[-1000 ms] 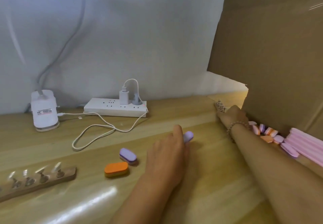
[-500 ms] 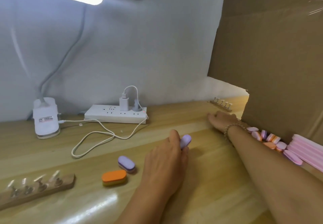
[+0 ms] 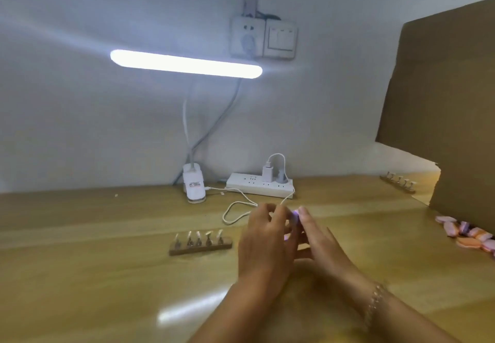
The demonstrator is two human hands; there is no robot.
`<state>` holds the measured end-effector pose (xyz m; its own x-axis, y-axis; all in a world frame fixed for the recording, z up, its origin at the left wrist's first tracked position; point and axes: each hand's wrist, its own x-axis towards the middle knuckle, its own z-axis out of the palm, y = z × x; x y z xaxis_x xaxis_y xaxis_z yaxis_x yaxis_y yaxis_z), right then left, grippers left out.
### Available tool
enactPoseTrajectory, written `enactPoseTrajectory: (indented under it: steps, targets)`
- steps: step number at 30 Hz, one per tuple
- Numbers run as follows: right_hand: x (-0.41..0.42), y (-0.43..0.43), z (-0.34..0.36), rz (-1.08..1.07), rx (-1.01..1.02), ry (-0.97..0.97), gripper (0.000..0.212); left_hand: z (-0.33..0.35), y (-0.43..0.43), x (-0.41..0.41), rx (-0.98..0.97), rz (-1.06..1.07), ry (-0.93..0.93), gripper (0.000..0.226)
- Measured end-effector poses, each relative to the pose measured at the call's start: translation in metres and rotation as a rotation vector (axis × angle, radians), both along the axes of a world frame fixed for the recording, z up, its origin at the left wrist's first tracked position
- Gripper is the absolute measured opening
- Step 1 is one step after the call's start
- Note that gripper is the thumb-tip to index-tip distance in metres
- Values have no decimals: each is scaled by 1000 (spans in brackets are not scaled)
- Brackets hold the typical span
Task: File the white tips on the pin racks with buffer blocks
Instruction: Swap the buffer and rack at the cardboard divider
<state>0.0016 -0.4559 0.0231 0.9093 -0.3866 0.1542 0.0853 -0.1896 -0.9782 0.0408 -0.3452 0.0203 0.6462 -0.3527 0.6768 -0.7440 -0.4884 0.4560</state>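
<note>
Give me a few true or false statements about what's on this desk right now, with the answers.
1. Both hands are together over the desk, the left hand and right hand around a small purple buffer block. True.
2. The nearer pin rack lies to the right of the hands. False: it lies to their left.
3. A second pin rack sits far back by the cardboard. True.
4. The desk lamp is off. False: it glows brightly.
5. Nothing is plugged into the power strip. False: a white charger is plugged in.

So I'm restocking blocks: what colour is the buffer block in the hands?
Lilac purple buffer block, seen in the head view.
</note>
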Motion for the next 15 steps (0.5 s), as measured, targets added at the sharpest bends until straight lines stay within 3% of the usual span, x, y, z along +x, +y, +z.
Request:
enactPoseTrajectory:
  steps: [5, 8, 10, 12, 15]
  targets:
    - [16, 77, 3, 23, -18, 25, 27, 1, 106, 18, 70, 129, -6, 37]
    - [21, 99, -4, 16, 11, 144, 26, -5, 166, 37, 159, 297, 166, 57]
    - [26, 103, -7, 2, -79, 191, 29, -9, 196, 49, 234, 369, 335, 60]
    - [28, 103, -6, -30, -171, 183, 29, -12, 208, 57, 307, 356, 451, 60]
    - [29, 105, -3, -57, -304, 156, 27, -13, 210, 70, 365, 275, 464, 58]
